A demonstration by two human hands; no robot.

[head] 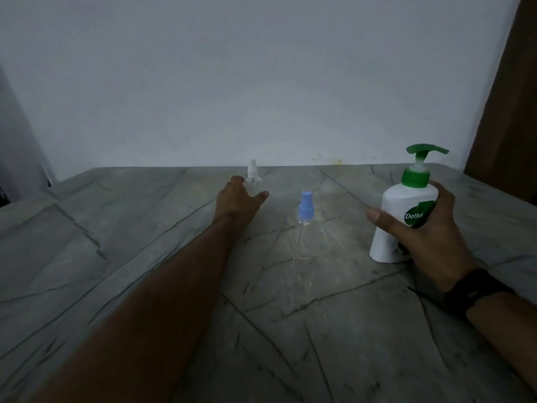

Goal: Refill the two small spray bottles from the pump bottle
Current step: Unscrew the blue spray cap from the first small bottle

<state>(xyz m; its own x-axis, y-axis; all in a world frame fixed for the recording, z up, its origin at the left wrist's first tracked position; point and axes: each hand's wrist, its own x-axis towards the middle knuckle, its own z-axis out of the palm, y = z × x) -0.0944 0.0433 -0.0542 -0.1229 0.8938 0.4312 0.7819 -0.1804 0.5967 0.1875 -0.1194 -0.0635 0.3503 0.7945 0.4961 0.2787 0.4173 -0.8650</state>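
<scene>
The step in hand looks like gathering the first small bottle for refilling. To do it well, the left hand [239, 200] should close low on the clear body of the white-capped spray bottle [252, 173] rather than on its cap — the bottle is light and narrow and would probably tip if nudged from the side. It should then come toward the pump bottle [402, 216], where the cap has to be unscrewed before any liquid goes in.

The left arm is stretched far forward across the counter [116, 257], palm down. The left fingers [237, 180] curl toward the near side of the white-capped bottle with the thumb spread to the right; whether they already touch or pinch it I cannot tell, as the hand hides the bottle's body.

The right hand [430, 228] wraps the white pump bottle from behind, thumb across the front, fingers clamped on it; the bottle stands upright on the counter at the right, green pump head on top. A dark band [476, 289] sits on that wrist.

The blue-capped spray bottle [305, 225] stands upright between the two hands — untouched, cap still on.
</scene>
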